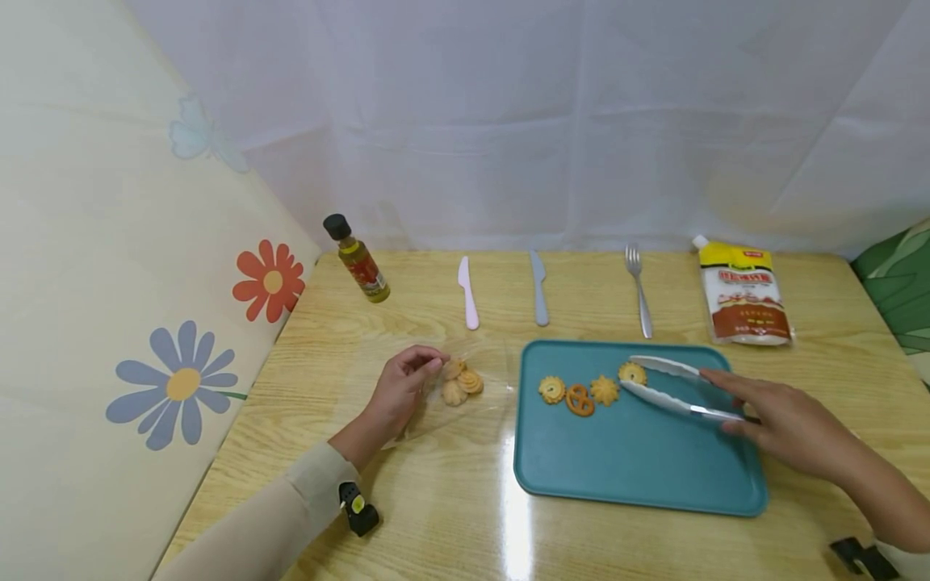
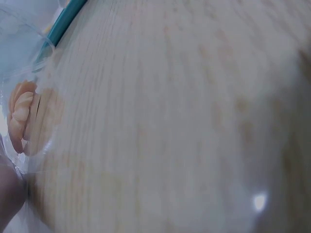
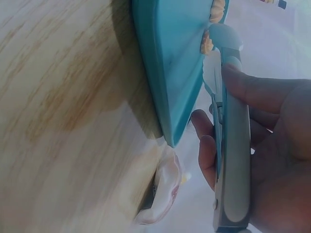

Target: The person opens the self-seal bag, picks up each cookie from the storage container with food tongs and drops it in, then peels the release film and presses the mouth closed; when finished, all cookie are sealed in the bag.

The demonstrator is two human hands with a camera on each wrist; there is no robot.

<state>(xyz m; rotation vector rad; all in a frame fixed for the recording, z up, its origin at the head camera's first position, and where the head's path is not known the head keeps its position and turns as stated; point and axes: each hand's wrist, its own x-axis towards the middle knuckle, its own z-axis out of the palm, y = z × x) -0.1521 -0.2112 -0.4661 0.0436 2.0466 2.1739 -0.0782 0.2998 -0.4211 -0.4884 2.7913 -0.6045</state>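
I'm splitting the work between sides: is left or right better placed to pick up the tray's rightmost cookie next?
Probably the right: the right grip holds the tongs, whose open arms straddle the rightmost cookie on the tray. The left grip is off to the tray's left, holding the clear bag.

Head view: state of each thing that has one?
Left hand: holding bag
Bag: cookies inside, opening unclear
Right hand: holding tongs
Tongs: spread, cookie in between
Tray: flat, loaded
Pretzel: whole, on tray
Bottle: standing, capped
Pouch: capped
Pink knife: lying flat
Gray knife: lying flat
Fork: lying flat
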